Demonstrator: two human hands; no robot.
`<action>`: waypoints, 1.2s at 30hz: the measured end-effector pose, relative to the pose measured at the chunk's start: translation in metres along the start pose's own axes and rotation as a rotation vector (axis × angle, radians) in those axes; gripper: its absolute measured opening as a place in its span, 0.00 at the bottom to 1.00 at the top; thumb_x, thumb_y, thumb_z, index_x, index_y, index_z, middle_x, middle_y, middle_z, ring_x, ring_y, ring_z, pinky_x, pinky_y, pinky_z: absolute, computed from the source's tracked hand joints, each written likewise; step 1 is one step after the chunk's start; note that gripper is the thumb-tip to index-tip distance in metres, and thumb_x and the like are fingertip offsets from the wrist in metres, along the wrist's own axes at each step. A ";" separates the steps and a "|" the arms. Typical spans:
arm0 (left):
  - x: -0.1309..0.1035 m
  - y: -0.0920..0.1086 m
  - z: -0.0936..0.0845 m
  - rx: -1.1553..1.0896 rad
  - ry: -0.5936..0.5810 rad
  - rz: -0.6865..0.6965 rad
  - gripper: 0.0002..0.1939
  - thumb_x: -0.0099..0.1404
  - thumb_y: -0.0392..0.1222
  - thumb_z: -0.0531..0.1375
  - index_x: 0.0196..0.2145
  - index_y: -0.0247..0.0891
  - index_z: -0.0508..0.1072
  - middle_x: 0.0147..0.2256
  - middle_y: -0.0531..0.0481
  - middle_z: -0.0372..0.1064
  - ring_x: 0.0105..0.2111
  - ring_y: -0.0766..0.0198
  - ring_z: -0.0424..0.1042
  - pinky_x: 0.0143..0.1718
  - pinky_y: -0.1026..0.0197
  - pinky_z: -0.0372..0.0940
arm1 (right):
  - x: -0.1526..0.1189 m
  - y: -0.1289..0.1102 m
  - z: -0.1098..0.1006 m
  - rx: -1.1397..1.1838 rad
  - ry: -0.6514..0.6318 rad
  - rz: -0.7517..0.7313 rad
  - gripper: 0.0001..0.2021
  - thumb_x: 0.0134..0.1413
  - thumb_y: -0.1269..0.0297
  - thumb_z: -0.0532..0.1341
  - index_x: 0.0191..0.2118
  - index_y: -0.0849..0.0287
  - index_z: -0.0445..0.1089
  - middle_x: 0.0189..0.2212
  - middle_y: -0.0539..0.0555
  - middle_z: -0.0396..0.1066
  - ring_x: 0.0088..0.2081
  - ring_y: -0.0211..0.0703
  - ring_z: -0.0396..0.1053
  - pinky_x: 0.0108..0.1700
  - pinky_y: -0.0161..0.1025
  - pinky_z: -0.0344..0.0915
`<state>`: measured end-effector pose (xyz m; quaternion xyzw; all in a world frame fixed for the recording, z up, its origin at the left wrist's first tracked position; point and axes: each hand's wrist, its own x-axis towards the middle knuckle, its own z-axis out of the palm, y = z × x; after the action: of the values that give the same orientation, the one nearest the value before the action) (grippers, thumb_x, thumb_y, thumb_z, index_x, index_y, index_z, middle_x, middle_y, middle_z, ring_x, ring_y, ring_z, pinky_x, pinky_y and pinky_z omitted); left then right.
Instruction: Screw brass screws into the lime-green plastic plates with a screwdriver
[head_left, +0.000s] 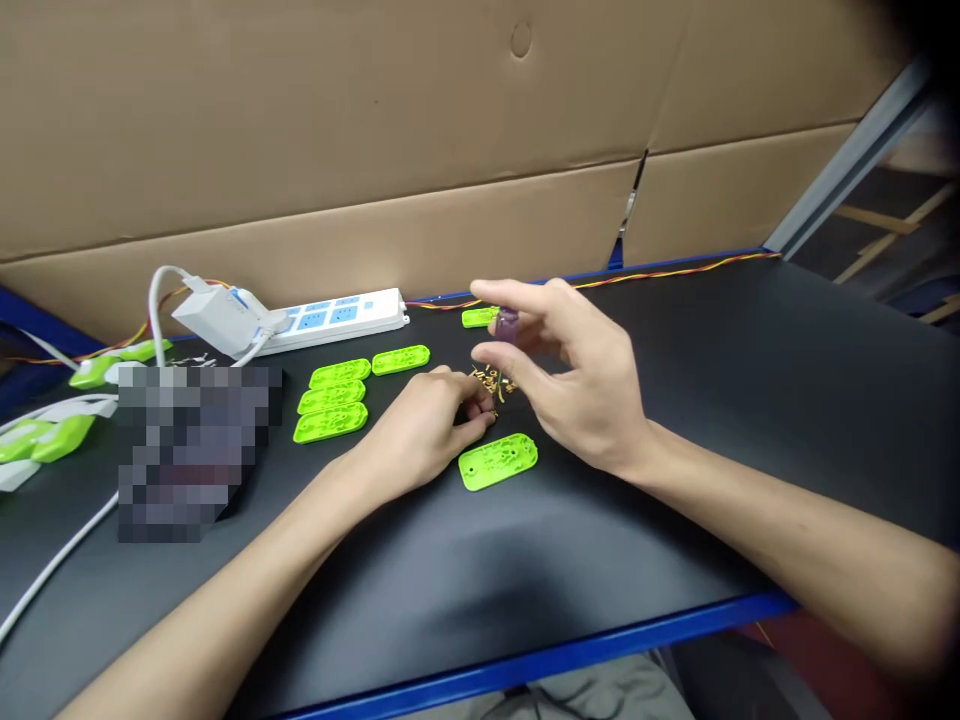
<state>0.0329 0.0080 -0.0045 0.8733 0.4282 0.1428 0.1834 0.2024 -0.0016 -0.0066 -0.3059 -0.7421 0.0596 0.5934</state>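
My left hand (431, 425) rests on the black table with its thumb and fingers pinched at a small brass-coloured piece (495, 413). Just beyond the fingertips lies a pile of small brass-coloured metal pieces (510, 384), partly covered by both hands. Raised over the pile's right side is my right hand (585, 375), thumb and index finger apart. Its other fingers, mostly hidden, curl around a purple see-through object (507, 323) whose kind I cannot make out. A bright green plastic shell (499, 462) lies inside-up in front of the hands.
Several more green shells (331, 397) lie left of my hands, and another green shell (478, 317) sits behind them. A white power strip (345, 315) with plugged-in chargers stands at the back. White cables (64, 560) and a blurred-out dark object (199, 450) occupy the left.
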 end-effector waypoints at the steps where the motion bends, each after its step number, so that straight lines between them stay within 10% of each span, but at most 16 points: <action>1: 0.000 0.000 0.000 -0.003 0.005 0.003 0.06 0.64 0.36 0.57 0.28 0.37 0.70 0.28 0.54 0.71 0.29 0.65 0.68 0.33 0.63 0.58 | 0.000 0.000 0.000 -0.010 0.009 0.007 0.14 0.57 0.64 0.64 0.50 0.54 0.71 0.34 0.50 0.68 0.33 0.37 0.68 0.40 0.38 0.74; 8: 0.001 -0.001 0.000 -0.003 0.011 0.035 0.06 0.64 0.35 0.56 0.28 0.37 0.69 0.28 0.53 0.71 0.30 0.64 0.66 0.33 0.63 0.58 | 0.001 -0.002 0.000 0.002 -0.016 -0.046 0.18 0.65 0.68 0.51 0.57 0.55 0.66 0.43 0.55 0.74 0.41 0.38 0.73 0.46 0.40 0.74; 17: 0.000 -0.001 0.001 0.000 0.007 0.026 0.05 0.64 0.35 0.56 0.30 0.36 0.71 0.27 0.53 0.71 0.30 0.64 0.68 0.33 0.63 0.58 | 0.002 -0.001 -0.002 -0.042 0.016 -0.015 0.12 0.58 0.60 0.63 0.46 0.56 0.72 0.33 0.51 0.69 0.32 0.38 0.69 0.38 0.40 0.75; 36: 0.001 -0.001 0.001 0.020 0.017 0.037 0.04 0.63 0.35 0.57 0.29 0.37 0.69 0.29 0.53 0.70 0.32 0.63 0.68 0.34 0.62 0.59 | -0.001 0.001 0.000 0.028 -0.042 -0.023 0.14 0.61 0.70 0.59 0.52 0.55 0.68 0.45 0.49 0.75 0.41 0.36 0.76 0.49 0.36 0.75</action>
<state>0.0329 0.0093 -0.0059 0.8817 0.4149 0.1493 0.1682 0.2026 -0.0016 -0.0079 -0.2877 -0.7570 0.0696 0.5825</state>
